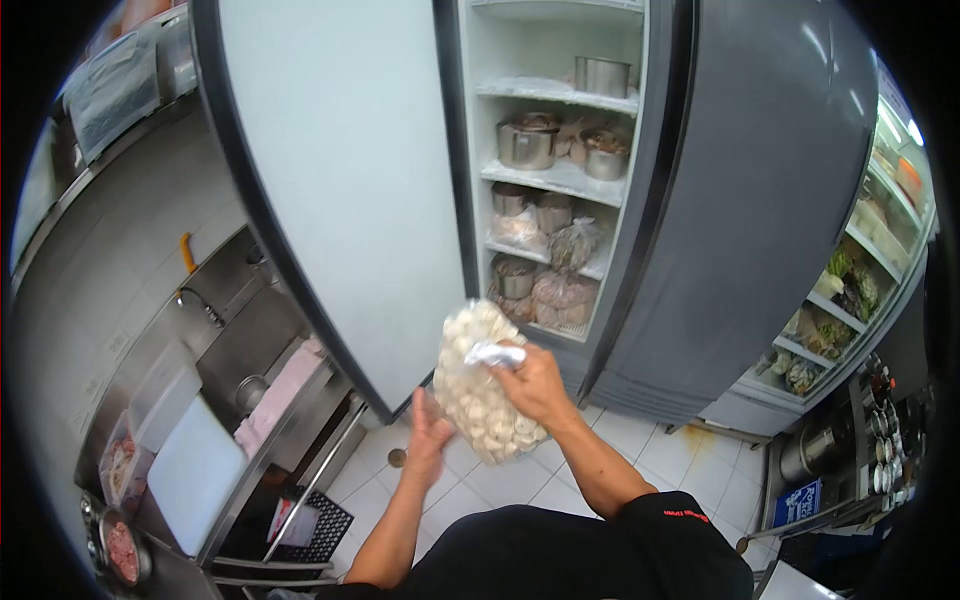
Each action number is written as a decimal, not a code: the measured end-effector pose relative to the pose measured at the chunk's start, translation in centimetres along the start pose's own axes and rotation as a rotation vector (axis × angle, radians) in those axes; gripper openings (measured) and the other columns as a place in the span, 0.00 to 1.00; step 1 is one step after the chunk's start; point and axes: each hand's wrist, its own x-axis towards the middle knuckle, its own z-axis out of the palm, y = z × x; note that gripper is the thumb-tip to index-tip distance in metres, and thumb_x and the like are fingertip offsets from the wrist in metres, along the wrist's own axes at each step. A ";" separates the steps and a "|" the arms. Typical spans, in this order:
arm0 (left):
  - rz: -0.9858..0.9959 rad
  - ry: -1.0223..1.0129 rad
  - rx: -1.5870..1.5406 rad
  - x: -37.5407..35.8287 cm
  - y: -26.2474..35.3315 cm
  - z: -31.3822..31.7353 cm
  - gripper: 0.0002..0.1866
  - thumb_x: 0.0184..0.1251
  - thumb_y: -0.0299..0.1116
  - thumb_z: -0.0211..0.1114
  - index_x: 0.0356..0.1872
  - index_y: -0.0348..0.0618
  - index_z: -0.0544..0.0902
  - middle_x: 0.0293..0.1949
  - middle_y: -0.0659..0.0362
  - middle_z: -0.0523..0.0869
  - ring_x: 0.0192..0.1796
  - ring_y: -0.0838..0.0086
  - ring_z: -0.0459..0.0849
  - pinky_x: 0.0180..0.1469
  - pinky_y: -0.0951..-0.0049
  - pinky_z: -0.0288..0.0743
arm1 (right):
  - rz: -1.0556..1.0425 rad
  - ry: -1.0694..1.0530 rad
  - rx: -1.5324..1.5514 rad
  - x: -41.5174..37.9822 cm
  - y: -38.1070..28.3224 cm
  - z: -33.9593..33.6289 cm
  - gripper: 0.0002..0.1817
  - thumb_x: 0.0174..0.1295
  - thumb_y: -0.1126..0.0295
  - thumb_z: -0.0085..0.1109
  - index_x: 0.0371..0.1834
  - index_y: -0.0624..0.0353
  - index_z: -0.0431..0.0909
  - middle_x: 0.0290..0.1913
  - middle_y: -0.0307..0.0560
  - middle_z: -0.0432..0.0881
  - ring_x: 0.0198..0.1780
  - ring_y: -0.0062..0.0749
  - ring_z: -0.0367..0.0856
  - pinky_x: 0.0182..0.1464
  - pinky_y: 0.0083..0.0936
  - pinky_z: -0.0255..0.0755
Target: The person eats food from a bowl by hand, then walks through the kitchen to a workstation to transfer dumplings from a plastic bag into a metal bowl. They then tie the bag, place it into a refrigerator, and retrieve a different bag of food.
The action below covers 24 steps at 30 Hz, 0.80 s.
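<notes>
I hold a clear plastic bag [478, 385] full of small white round pieces in front of an open freezer [548, 175]. My right hand [532, 382] grips the twisted neck of the bag near its top. My left hand [428, 438] is spread flat against the bag's lower left side, supporting it. The bag hangs above the tiled floor, level with the freezer's lowest shelf.
The freezer door [340, 190] stands swung open to the left. Its shelves hold metal pots [526, 143] and frozen bags [562, 295]. A steel sink counter [230, 390] with a white cutting board [195, 470] runs along the left. A glass display fridge [860, 290] stands at the right.
</notes>
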 end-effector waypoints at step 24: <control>0.768 -0.902 -0.852 53.3 37.1 33.8 0.23 0.74 0.48 0.51 0.59 0.43 0.75 0.53 0.54 0.84 0.55 0.61 0.84 0.56 0.57 0.81 | 0.266 0.238 -0.580 15.1 8.5 -27.2 0.28 0.62 0.63 0.67 0.65 0.57 0.76 0.43 0.53 0.88 0.44 0.39 0.88 0.51 0.32 0.78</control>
